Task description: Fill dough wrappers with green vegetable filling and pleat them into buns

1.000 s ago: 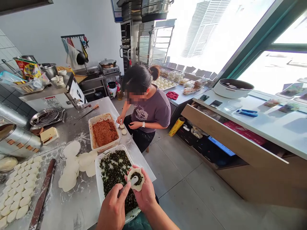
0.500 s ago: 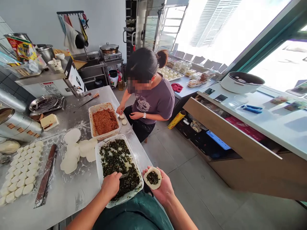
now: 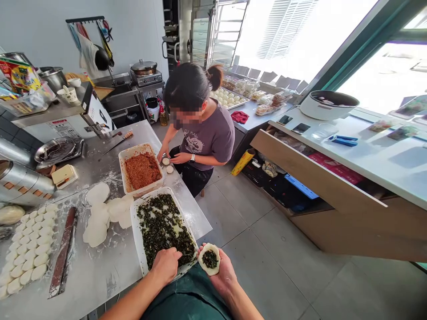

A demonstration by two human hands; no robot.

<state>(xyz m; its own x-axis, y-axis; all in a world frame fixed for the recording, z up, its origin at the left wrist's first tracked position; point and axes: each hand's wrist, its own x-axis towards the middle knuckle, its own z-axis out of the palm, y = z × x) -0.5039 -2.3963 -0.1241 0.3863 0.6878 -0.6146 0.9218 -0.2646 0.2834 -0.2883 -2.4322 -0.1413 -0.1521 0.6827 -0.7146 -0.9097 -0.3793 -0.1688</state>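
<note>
My right hand is cupped under a round dough wrapper with a dab of dark green filling in its middle, held just off the table's near corner. My left hand is closed in a fist at the near end of the white tray of green filling. Its knuckles face up and it reaches into the filling. The spoon it grips is hidden under the fingers.
A second white tray of red-brown filling lies beyond. Flat round wrappers, rows of dough pieces and a rolling pin lie left on the floured steel table. A seated co-worker handles dough at the far end. A wooden counter stands right.
My left hand went from spooning filling onto the wrapper to the green tray and now sits at its near edge. My right hand with the filled wrapper dropped lower and to the right.
</note>
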